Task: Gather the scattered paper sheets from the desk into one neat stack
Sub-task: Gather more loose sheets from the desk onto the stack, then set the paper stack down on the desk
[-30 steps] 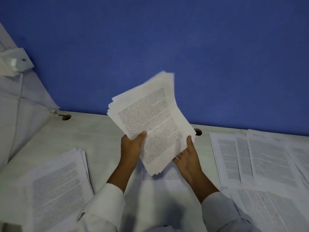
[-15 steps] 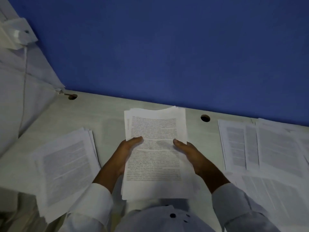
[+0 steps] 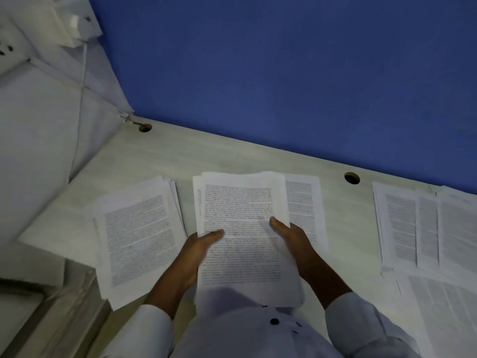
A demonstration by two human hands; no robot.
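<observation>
Left hand [image 3: 204,244] holds the left long edge of the stack of white printed paper sheets [image 3: 241,254]. The thumb lies across the top page and the fingers beneath are hidden. My right hand [image 3: 291,236] holds the right long edge the same way, thumb on top and fingers out of sight under the sheets. Both hands are occupied by the stack, and neither is free.

Stack position: directly in front of me, between the two hands, with its long axis running away from my body toward the blue wall [image 3: 284,73]. The far corners are staggered, so the edges are not yet flush. I cannot tell whether the far edge rests on the pale wood-grain bench [image 3: 232,156] or sits just above it.

Remaining sheets, located from the stack:
- Single white printed sheet [image 3: 304,202]: underneath the stack, protruding past its right edge and lying close to my right hand. Its long axis is nearly parallel to the stack.
- Thick pile of white printed sheets [image 3: 139,236]: just beside the stack on the left, tilted slightly. My left hand is nearer.
- Spread of overlapping white printed sheets [image 3: 418,223]: well apart to the right. My right hand is nearer.

Governing relation: the single sheet lies below the stack and is almost aligned with it. In my judgement, lowering the stack squarely onto it needs little rotation. The main risk is loose top pages sliding once either hand releases.
</observation>
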